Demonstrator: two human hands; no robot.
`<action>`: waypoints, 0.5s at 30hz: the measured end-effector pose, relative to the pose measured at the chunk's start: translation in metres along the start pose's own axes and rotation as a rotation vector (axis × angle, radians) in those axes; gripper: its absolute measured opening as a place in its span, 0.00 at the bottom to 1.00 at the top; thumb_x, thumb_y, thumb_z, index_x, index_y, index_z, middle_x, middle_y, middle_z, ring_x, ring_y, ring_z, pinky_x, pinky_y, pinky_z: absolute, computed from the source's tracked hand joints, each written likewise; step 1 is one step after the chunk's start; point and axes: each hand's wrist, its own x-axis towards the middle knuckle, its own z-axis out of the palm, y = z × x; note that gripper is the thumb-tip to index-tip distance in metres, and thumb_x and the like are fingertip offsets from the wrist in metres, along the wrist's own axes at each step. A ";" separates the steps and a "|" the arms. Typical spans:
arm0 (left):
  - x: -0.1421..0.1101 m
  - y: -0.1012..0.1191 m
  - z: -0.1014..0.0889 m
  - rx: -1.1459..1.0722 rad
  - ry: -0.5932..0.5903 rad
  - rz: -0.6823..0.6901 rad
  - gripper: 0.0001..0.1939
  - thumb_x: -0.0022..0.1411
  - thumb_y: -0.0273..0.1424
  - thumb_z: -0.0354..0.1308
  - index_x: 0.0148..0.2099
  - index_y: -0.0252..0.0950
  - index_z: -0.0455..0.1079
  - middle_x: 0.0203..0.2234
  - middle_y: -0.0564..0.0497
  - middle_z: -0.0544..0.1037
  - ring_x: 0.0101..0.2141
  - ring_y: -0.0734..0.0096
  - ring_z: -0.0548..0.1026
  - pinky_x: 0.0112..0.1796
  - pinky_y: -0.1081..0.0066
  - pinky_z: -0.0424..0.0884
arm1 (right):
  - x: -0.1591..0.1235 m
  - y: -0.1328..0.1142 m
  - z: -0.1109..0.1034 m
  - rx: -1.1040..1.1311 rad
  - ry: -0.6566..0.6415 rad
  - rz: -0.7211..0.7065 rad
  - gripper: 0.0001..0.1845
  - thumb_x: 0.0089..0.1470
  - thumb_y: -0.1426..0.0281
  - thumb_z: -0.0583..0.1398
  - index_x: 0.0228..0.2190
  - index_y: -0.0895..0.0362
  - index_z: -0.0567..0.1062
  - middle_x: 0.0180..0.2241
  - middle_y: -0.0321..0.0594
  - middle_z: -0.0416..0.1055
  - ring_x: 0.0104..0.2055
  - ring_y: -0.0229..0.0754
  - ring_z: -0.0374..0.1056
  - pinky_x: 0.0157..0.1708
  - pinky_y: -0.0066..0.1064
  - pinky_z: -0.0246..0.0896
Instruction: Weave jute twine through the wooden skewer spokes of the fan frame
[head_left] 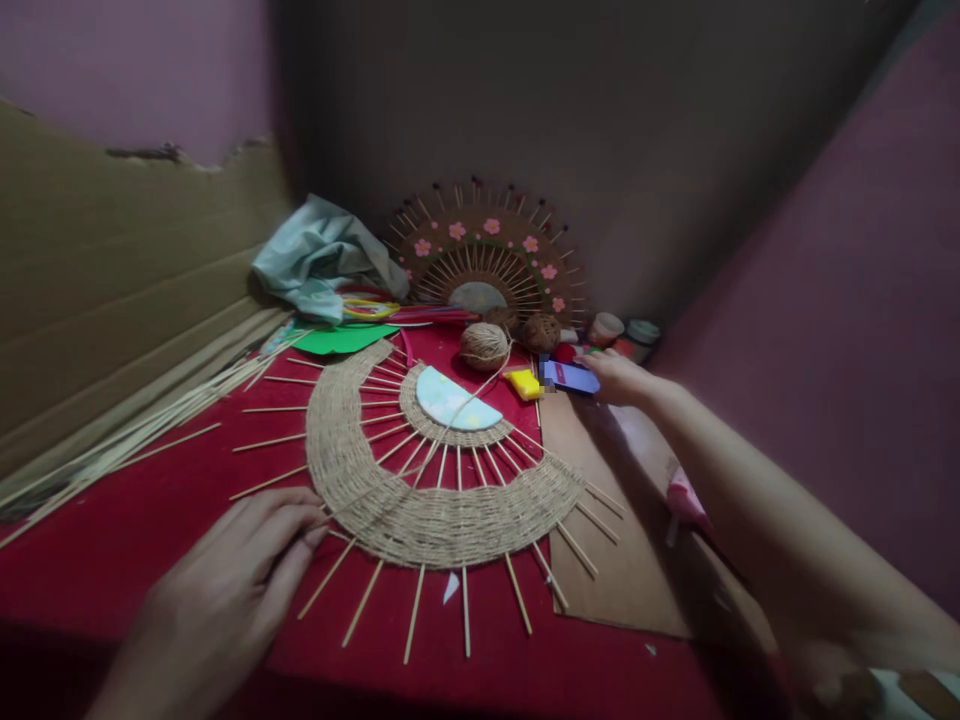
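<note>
My left hand (236, 575) is at the left front of a woven half-round fan (442, 525), its thumb and fingertips pinched at the weave's outer edge. A strand of twine (420, 470) runs from the beige twine ball (484, 346) across the fan to these fingertips. Thin sticks radiate out through the weave, and a pale blue half-disc (456, 402) forms the fan's centre. My right hand (616, 377) is stretched far forward, closed on the right end of a flat blue phone-like thing (570, 376); some of its fingers are hidden.
A flowered fan (480, 240) leans on the back wall. Near it lie brown twine balls (541, 333), a yellow packet (523, 384) and small tubs (604, 328). Loose sticks (142, 440) and crumpled cloth (319, 255) are left; cardboard (600, 560) and a pink item (686, 500) are right.
</note>
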 end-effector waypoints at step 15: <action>-0.009 -0.011 0.005 0.057 0.004 -0.013 0.12 0.64 0.41 0.47 0.43 0.45 0.68 0.43 0.53 0.73 0.45 0.68 0.71 0.48 0.68 0.64 | 0.022 0.016 0.005 0.027 -0.153 -0.070 0.32 0.39 0.73 0.62 0.50 0.58 0.66 0.48 0.51 0.67 0.49 0.51 0.63 0.45 0.35 0.60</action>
